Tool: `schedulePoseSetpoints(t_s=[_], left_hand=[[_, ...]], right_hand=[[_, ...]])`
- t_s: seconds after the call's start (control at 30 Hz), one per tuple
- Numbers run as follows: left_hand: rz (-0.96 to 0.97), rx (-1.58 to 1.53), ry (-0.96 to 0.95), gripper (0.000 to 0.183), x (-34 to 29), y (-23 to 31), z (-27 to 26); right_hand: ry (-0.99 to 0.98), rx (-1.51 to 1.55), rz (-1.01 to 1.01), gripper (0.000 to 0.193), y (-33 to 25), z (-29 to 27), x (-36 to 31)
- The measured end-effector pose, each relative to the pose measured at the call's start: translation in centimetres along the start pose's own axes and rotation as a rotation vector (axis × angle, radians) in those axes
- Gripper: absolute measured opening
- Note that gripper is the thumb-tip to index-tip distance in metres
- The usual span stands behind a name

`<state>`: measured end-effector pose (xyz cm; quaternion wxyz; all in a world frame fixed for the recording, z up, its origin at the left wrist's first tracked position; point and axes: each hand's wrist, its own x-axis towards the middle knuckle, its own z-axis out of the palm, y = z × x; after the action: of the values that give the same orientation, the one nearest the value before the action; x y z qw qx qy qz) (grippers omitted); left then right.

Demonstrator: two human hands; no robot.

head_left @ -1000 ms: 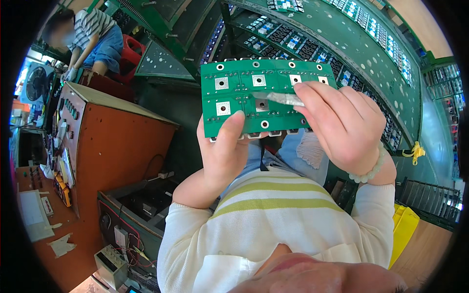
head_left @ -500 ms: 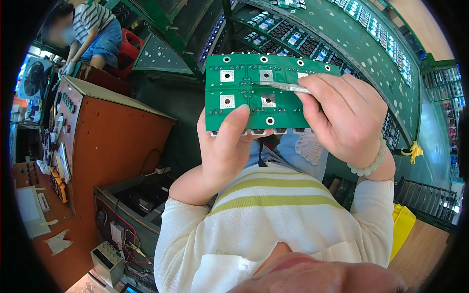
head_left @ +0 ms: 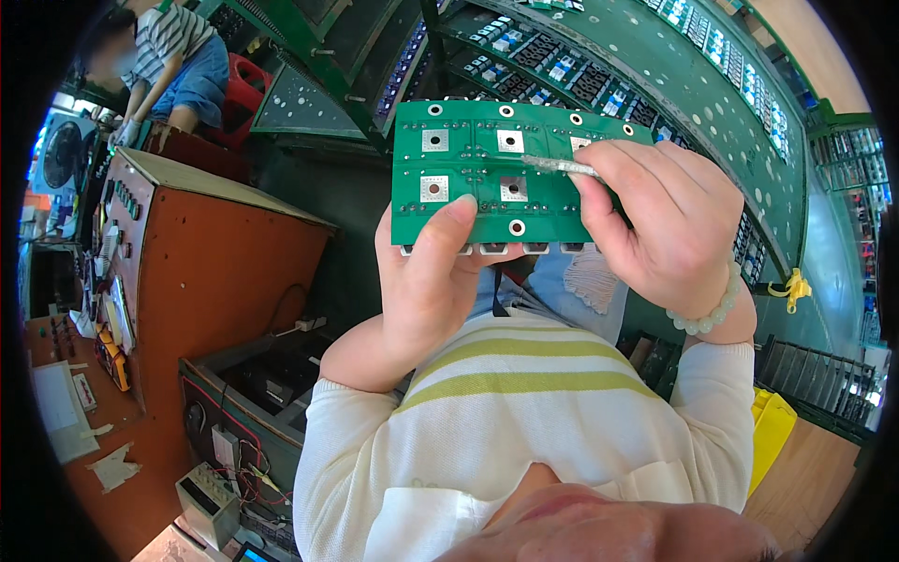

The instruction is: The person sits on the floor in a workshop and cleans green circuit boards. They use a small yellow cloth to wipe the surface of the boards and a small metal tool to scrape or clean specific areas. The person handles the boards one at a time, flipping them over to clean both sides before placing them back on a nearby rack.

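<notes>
A green circuit board [head_left: 548, 217] with square silvery pads and round holes is held up in front of my chest. My left hand [head_left: 429, 286] grips its lower left part, thumb on the near face and fingers behind. Dark and white components stick out under its lower edge. My right hand [head_left: 670, 220] is closed at the board's right side, pinching a slim greyish-white tool [head_left: 554, 165] between thumb and fingers. The tool's tip points left, over the board's middle between the upper and lower pads. Whether it touches the surface I cannot tell.
Green racks [head_left: 655, 70] with rows of circuit boards stand beyond my hands. At left is an orange-brown bench [head_left: 225, 248] bearing tools. A power supply [head_left: 208, 504] with wires sits at lower left. Another person [head_left: 178, 70] sits at upper left. A yellow bin [head_left: 771, 436] lies at right.
The tool's tip has shifted right along the board. The board has tilted slightly, its lower edge a little higher in view. Both hands keep their grip.
</notes>
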<state>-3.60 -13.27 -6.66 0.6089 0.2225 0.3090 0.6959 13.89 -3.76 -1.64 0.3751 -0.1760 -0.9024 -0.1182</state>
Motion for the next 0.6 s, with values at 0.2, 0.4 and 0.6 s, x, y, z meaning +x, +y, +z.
schedulePoseSetpoints(t_s=[0.2, 0.4, 0.6], left_hand=[[-0.004, -0.002, 0.012, 0.031, 0.05, -0.10, 0.01], [-0.029, -0.050, -0.019, 0.028, -0.08, -0.16, -0.44], [0.074, -0.021, -0.031, 0.029, -0.29, -0.38, 0.21]], right_hand=[[-0.061, 0.056, 0.055, 0.019, -0.49, -0.62, 0.35], [-0.020, -0.008, -0.019, 0.023, 0.26, -0.18, -0.12], [-0.028, -0.066, -0.070, 0.021, -0.02, -0.82, -0.29]])
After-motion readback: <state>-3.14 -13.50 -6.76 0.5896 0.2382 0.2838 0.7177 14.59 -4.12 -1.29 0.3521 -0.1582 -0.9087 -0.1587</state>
